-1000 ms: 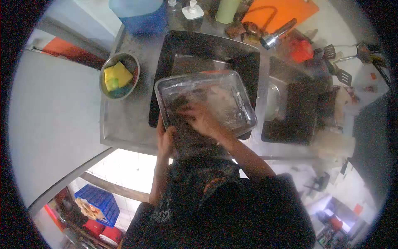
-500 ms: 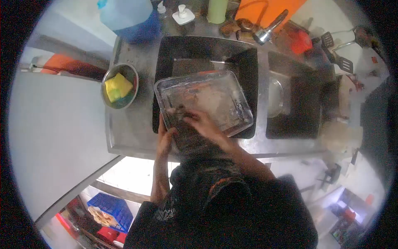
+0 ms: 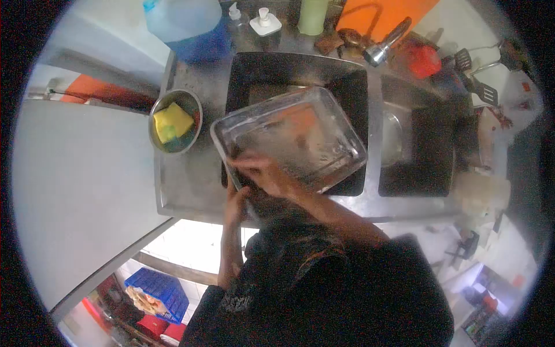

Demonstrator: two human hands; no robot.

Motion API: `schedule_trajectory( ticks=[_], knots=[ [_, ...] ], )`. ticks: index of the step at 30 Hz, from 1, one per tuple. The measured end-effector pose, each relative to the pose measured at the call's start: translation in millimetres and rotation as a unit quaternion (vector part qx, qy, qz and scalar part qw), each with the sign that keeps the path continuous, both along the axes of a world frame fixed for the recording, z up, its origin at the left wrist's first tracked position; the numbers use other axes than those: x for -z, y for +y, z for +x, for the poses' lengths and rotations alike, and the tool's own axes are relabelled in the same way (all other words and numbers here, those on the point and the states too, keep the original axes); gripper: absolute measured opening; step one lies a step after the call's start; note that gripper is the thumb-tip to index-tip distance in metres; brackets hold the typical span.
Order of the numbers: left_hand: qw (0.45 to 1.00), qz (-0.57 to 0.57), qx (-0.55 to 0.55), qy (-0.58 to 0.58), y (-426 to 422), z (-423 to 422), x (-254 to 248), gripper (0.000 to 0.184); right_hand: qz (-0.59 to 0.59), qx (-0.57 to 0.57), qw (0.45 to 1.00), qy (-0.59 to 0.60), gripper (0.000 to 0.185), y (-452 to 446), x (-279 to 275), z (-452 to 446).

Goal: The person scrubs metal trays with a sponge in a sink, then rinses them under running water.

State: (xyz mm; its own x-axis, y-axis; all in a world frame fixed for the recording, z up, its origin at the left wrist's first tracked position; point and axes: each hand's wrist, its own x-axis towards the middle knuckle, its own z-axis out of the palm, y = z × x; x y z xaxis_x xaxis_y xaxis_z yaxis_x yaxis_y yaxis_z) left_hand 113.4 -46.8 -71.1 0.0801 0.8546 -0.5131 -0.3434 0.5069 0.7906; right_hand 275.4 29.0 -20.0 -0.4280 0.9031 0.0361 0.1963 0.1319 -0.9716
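Head view: our left hand (image 3: 236, 203) grips the near-left rim of a clear rectangular dish (image 3: 309, 130), tilted above the left sink basin (image 3: 283, 68); our right forearm slants inward, right hand (image 3: 267, 174) over the dish, its hold unclear to us.

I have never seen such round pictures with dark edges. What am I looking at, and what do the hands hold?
There is no machine here. One camera, worn on the person's head, looks forward and down, so the person's own dark-clothed body fills the bottom.

The left hand grips a clear rectangular dish by its edge, tilted above a dark sink basin. The right hand is at the dish's near left part; it is blurred, so I cannot tell whether it touches.

On the metal counter, to the left, stands a bowl holding something yellow and green. Behind the basin is a white pump bottle.
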Motion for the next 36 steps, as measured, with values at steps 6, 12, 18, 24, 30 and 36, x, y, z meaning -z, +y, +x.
schedule_trajectory(
  ticks=[6,12,18,24,30,36],
  knots=[
    [0.999,-0.025,0.011,0.033,6,9,-20,0.085,0.189,-0.026,0.981,-0.044,0.042,27,6,-2],
    [0.999,-0.05,-0.014,-0.003,-6,0,7,0.083,0.316,-0.027,0.938,-0.139,0.048,33,21,-8],
    [0.998,0.014,-0.01,0.064,13,15,-24,0.082,0.307,0.088,0.927,-0.198,0.046,91,20,-26],
    [0.992,-0.019,-0.115,0.045,-8,1,-46,0.086,0.108,0.26,0.925,-0.255,0.041,116,27,33],
    [0.992,0.084,-0.036,0.083,-3,16,-62,0.087,0.195,0.167,0.964,-0.065,0.029,88,-21,-6],
    [0.991,0.105,-0.066,0.052,-16,10,-10,0.085,0.187,0.153,0.966,-0.093,0.029,81,33,-39]
  ],
)
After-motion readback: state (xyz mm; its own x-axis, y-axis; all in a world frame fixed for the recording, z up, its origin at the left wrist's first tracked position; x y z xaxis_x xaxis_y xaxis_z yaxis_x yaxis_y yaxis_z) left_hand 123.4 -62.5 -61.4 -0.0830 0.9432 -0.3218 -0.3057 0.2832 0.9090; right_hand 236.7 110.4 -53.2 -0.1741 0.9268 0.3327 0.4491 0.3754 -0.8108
